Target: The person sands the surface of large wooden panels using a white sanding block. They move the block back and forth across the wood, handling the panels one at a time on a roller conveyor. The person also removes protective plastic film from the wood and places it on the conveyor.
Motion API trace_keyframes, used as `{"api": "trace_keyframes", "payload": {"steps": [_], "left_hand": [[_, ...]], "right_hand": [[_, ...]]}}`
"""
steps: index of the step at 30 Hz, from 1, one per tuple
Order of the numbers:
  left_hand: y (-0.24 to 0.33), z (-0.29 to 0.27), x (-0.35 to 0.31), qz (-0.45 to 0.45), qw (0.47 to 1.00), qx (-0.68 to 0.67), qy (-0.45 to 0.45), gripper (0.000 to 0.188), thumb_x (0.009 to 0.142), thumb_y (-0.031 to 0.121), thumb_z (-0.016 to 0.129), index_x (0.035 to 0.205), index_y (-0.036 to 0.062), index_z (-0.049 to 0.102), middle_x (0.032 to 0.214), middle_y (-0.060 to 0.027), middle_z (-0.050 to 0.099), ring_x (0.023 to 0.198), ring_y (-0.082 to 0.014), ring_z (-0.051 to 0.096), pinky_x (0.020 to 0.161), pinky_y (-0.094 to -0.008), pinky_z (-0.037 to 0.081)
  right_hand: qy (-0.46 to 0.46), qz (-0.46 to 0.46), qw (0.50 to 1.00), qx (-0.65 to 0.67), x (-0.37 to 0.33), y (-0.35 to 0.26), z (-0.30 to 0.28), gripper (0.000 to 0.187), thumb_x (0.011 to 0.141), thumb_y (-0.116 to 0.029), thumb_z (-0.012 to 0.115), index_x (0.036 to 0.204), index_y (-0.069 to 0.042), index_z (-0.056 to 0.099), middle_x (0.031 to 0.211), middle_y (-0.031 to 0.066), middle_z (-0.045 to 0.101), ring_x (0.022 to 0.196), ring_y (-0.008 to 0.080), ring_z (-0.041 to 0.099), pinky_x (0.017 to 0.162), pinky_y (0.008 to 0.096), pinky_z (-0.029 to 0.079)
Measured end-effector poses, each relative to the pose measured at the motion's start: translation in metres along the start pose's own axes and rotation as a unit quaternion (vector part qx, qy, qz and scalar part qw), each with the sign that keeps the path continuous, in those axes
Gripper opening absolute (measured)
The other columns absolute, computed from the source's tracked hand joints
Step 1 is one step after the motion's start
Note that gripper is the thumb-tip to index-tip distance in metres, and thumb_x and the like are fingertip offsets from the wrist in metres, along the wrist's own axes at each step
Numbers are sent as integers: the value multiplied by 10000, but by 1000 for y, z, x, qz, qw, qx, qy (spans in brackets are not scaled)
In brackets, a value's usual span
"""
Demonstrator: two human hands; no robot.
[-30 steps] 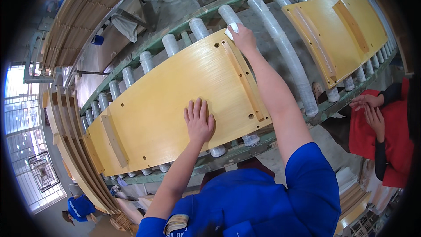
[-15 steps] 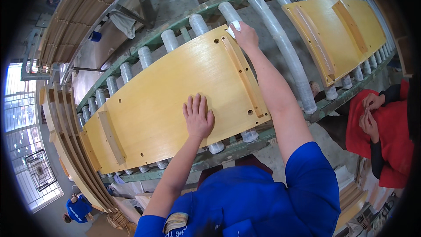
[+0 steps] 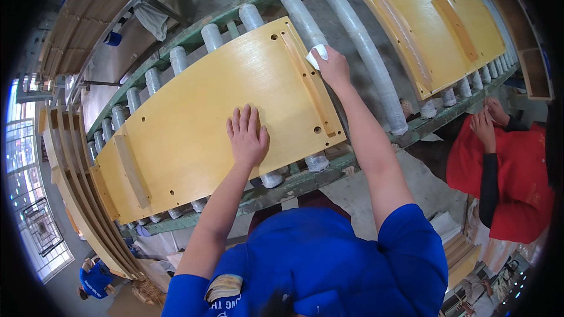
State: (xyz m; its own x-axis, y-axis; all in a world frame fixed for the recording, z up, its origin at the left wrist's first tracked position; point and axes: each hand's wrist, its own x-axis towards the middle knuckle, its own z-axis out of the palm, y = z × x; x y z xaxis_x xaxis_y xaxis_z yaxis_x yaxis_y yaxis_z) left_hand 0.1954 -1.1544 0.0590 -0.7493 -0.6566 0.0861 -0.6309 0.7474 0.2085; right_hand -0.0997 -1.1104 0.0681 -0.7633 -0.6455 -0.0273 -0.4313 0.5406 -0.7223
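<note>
A yellow panel [image 3: 205,105] is carried on the rollers [image 3: 352,35] of a conveyor [image 3: 341,170], in its left half, reaching across most of the space between the near and far edges. Its wide end is turned toward the conveyor's right end, and its narrow end toward the left. A long batten [image 3: 308,85] is fixed beside the wide end, and a shorter batten [image 3: 132,170] stands near the narrow end, where an end strip [image 3: 104,194] is also seen. Several dark holes are set along the panel's borders.

The left hand [image 3: 247,138] is laid palm down on the panel, nearer its near side, with fingers a little apart; nothing is held in that grip. The right hand [image 3: 333,66] is placed at the wide end, toward the far corner, its grip clamped on a white cloth [image 3: 317,54] that is held against the panel's edge. The cloth is partly covered by the fingers, so it may be paper instead.

A second panel [image 3: 432,41], also with battens, is carried toward the conveyor's right end, well apart from the first. Beyond the near edge, at the right, a co-worker in a red top [image 3: 499,182] is seen with both hands brought together. Curved boards [image 3: 76,188] are stacked past the conveyor's left end.
</note>
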Motion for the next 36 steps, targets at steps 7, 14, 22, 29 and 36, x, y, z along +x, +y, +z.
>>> {"api": "trace_keyframes", "payload": {"steps": [7, 14, 22, 29, 36], "left_hand": [[1, 1, -1, 0, 1000, -6, 11, 511, 866, 297, 476, 1325, 75, 439, 1418, -114, 362, 1354, -328, 240, 1108, -513, 136], [-2, 4, -2, 7, 1000, -1, 23, 510, 860, 291, 489, 1327, 94, 434, 1402, -102, 382, 1342, -318, 261, 1103, -496, 158], [-1, 5, -2, 8, 999, 4, 33, 499, 855, 282, 496, 1315, 98, 443, 1392, -96, 395, 1336, -309, 275, 1100, -483, 175], [-1, 6, -3, 10, 999, 2, 47, 485, 852, 265, 496, 1305, 96, 454, 1381, -96, 408, 1327, -307, 290, 1095, -487, 184], [-2, 8, -4, 15, 999, -5, 49, 489, 860, 280, 486, 1311, 93, 450, 1385, -100, 406, 1333, -314, 282, 1087, -513, 182]], "right_hand": [[6, 3, 1000, 19, -38, 15, -13, 421, 863, -460, 542, 956, -57, 624, 844, 208, 655, 832, 391, 625, 716, 466, 486], [8, 8, 1000, 8, -43, 15, -15, 425, 863, -460, 544, 967, -56, 627, 847, 201, 659, 836, 385, 630, 722, 455, 488], [21, 7, 1000, -8, -45, 12, -14, 417, 860, -457, 552, 927, -52, 623, 834, 208, 656, 825, 381, 633, 716, 451, 491], [17, -8, 1000, 9, -69, 17, -24, 398, 863, -441, 554, 913, -53, 623, 798, 197, 656, 790, 379, 633, 687, 458, 488], [4, 9, 1000, 7, -125, 32, -47, 380, 868, -413, 557, 898, -40, 623, 793, 205, 649, 769, 376, 630, 665, 446, 484]]}}
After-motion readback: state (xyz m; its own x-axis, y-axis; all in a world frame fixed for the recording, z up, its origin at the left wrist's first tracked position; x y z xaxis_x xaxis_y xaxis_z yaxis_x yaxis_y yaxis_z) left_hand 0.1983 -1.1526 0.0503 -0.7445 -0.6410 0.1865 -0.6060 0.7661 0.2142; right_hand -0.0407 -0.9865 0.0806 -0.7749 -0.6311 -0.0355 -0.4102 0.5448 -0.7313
